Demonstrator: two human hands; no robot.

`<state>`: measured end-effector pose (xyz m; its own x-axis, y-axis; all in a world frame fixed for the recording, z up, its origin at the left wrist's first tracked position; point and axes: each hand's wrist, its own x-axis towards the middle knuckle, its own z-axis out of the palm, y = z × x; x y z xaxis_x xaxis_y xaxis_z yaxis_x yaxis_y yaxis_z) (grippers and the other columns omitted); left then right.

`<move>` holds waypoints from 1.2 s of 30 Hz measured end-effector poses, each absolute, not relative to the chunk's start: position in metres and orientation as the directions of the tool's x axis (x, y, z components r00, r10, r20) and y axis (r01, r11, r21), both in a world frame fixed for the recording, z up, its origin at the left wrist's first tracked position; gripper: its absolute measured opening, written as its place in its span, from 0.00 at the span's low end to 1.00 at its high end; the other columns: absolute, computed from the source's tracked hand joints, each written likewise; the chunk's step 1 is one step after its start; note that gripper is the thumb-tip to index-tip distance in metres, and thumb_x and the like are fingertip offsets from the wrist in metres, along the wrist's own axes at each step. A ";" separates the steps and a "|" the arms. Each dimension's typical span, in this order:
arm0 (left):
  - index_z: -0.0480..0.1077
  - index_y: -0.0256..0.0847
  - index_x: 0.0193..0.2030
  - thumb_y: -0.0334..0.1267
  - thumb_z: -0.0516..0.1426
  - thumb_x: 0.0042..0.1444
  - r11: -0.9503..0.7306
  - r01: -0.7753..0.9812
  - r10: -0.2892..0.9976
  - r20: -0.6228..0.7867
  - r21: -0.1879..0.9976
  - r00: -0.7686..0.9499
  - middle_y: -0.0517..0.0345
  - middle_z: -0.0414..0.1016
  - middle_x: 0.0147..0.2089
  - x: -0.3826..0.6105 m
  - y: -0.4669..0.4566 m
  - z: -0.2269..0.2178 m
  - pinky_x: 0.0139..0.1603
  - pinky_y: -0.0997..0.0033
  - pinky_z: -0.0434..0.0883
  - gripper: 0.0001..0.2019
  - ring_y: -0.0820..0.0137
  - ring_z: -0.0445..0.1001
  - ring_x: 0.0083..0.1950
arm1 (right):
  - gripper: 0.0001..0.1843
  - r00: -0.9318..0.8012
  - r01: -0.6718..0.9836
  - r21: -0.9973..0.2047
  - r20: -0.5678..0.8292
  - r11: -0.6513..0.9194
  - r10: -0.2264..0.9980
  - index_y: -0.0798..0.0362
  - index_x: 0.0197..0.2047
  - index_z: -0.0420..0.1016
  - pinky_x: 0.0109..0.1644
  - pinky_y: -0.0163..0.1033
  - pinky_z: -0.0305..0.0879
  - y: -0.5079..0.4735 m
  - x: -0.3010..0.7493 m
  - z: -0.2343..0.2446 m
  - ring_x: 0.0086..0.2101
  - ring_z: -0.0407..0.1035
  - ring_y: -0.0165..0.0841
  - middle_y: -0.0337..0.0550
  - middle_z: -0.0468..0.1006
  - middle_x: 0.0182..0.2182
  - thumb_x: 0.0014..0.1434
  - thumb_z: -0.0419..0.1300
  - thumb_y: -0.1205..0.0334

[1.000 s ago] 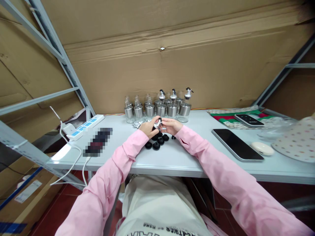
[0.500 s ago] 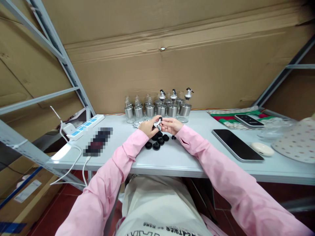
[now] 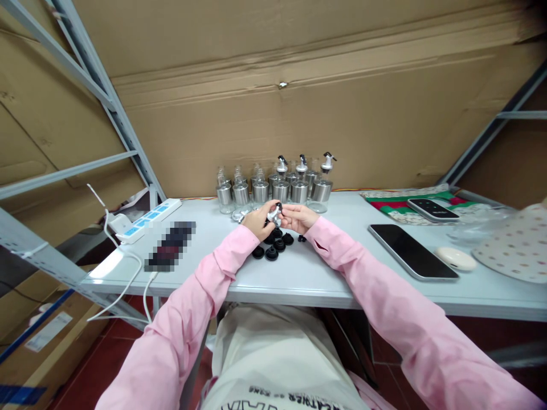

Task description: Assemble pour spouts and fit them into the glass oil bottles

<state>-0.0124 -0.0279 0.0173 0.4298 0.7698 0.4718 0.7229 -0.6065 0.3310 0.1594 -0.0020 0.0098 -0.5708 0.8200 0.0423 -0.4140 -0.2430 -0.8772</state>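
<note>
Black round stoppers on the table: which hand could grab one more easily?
Probably the left hand: both hold the small silver spout, but it lies nearer the black round stoppers than the right hand.

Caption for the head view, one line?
Left hand and right hand hold a small silver pourer spout over black round stoppers, steel-sleeved glass bottles behind.

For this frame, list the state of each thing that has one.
left hand, pinching pourer spout
right hand, pinching pourer spout
pourer spout, held above black stoppers
black stoppers, loose, lying on table
three bottles, pourers fitted
other bottles, necks open
tablet, flat, screen dark
phone, flat, screen dark
</note>
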 end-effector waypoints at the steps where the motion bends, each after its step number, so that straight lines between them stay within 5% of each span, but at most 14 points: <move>1: 0.57 0.40 0.60 0.32 0.49 0.47 -0.604 0.722 0.772 0.470 0.337 0.427 0.54 0.72 0.48 -0.012 -0.028 0.017 0.44 0.70 0.68 0.29 0.67 0.73 0.41 | 0.10 -0.573 -0.415 -0.876 0.042 -0.246 0.818 0.58 0.33 0.76 0.29 0.31 0.70 -0.002 0.159 0.010 0.21 0.67 0.22 0.38 0.74 0.22 0.43 0.68 0.70; 11: 0.52 0.37 0.61 0.37 0.51 0.48 -0.631 0.666 0.768 0.442 0.398 0.464 0.55 0.73 0.40 -0.012 -0.028 0.015 0.36 0.72 0.68 0.31 0.71 0.71 0.27 | 0.14 -0.533 -0.427 -0.878 0.050 -0.218 0.844 0.58 0.34 0.77 0.31 0.30 0.69 0.001 0.158 0.005 0.22 0.68 0.22 0.39 0.75 0.22 0.40 0.70 0.70; 21: 0.52 0.38 0.61 0.38 0.49 0.52 -0.619 0.633 0.783 0.433 0.465 0.447 0.51 0.71 0.48 -0.009 -0.021 0.012 0.42 0.69 0.69 0.28 0.70 0.73 0.32 | 0.14 -0.525 -0.406 -0.891 0.045 -0.203 0.850 0.57 0.35 0.76 0.32 0.31 0.70 0.003 0.159 0.004 0.23 0.69 0.23 0.39 0.76 0.24 0.42 0.69 0.68; 28: 0.53 0.37 0.60 0.36 0.49 0.51 -0.605 0.656 0.793 0.417 0.452 0.444 0.51 0.72 0.47 -0.010 -0.021 0.013 0.38 0.71 0.68 0.27 0.74 0.70 0.25 | 0.14 -0.575 -0.377 -0.897 0.032 -0.230 0.817 0.58 0.34 0.76 0.29 0.29 0.69 0.001 0.161 0.008 0.22 0.69 0.23 0.38 0.76 0.23 0.41 0.70 0.68; 36: 0.54 0.37 0.61 0.36 0.49 0.52 -0.637 0.645 0.765 0.448 0.422 0.462 0.49 0.69 0.53 -0.009 -0.022 0.014 0.46 0.71 0.68 0.28 0.68 0.74 0.42 | 0.13 -0.590 -0.388 -0.888 0.034 -0.246 0.807 0.57 0.33 0.76 0.29 0.29 0.70 0.001 0.160 0.006 0.22 0.70 0.23 0.39 0.76 0.23 0.41 0.70 0.68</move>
